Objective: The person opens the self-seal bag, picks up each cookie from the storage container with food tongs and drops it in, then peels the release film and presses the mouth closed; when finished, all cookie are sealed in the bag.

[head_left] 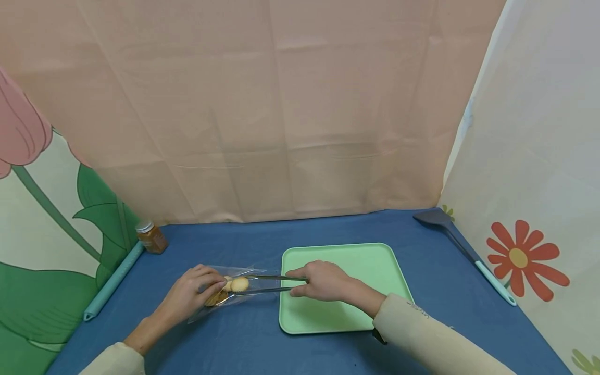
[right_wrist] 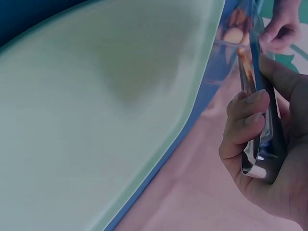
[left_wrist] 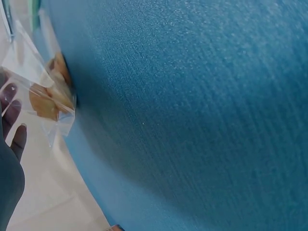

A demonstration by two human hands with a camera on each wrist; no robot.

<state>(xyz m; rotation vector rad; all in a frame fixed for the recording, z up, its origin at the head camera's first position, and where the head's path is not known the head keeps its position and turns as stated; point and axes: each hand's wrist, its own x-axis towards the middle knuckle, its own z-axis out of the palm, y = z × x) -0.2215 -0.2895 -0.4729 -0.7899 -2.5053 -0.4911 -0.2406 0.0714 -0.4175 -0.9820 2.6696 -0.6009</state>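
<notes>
Right wrist view alone shows the bent end of the metal tongs [right_wrist: 269, 161] in the palm; right hand [head_left: 323, 281] grips them. Left wrist view gives the cookies [left_wrist: 45, 103] bunched low in a clear plastic bag [left_wrist: 29, 60], partly masked by fingers from the head. One pale and round, others browner. Left hand [head_left: 194, 286] pinches the bag on the blue worktop [head_left: 225, 344], left of the green tray [head_left: 347, 324]. Tong tips among cookies; contact unclear.

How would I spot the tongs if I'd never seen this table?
On the blue tabletop, find the pale green tray. Across its left edge, the right hand holds the tongs, tips in a clear bag of cookies. Unlike the spatula at right, they have two slim, shiny arms.
</notes>
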